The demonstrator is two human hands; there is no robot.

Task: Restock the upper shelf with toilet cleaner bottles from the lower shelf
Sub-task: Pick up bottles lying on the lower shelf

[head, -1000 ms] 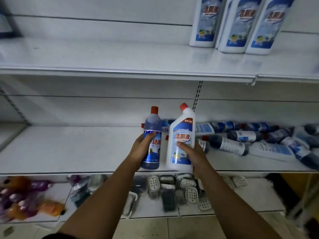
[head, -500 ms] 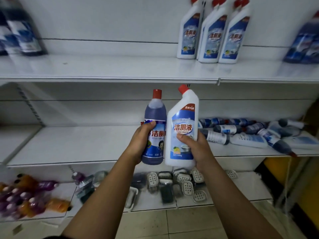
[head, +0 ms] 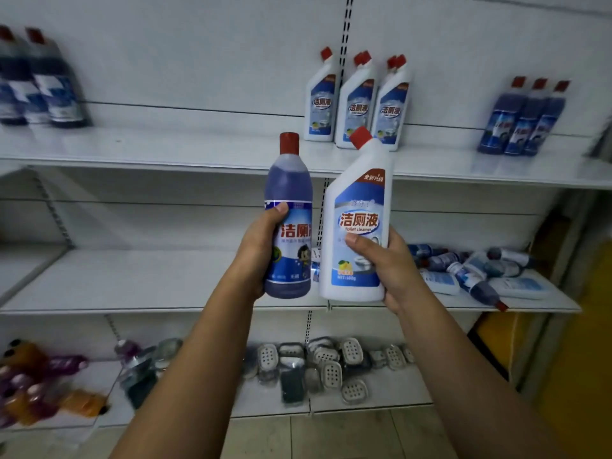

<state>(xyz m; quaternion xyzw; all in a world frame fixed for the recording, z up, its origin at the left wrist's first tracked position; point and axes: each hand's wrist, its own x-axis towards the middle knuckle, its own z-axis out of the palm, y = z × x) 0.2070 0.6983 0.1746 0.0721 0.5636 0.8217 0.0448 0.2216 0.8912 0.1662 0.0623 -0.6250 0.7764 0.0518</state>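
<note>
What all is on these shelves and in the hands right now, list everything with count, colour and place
white bottle: one, white with red cap, held upright in front of the shelves
blue bottle: one, dark blue with red cap, held upright beside it
standing white bottles: about five, white, upper shelf centre
standing blue bottles: three, blue, upper shelf right
blurred blue bottles: at least two, upper shelf left
lying bottles: several, blue and white, lower shelf right
soap dishes: many, white and dark, bottom shelf
colourful items: blurred, bottom left
left hand: holds blue bottle
right hand: holds white bottle
</note>
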